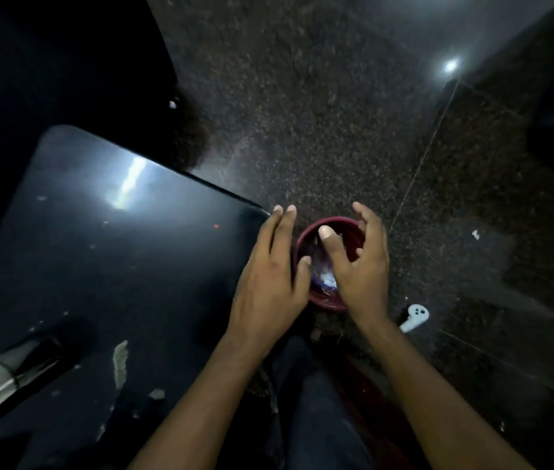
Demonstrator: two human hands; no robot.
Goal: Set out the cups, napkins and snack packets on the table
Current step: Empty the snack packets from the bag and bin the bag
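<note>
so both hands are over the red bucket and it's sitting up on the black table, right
Not quite. Both hands, left hand and right hand, are over the red bucket, but the head view shows it on the speckled floor, beside the corner of the black table, not on it.

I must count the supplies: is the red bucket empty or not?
Not empty. The red bucket stands upright on the floor, with something shiny bluish-white visible inside.

Head camera looks steeply down, close over floor [336, 130].
</note>
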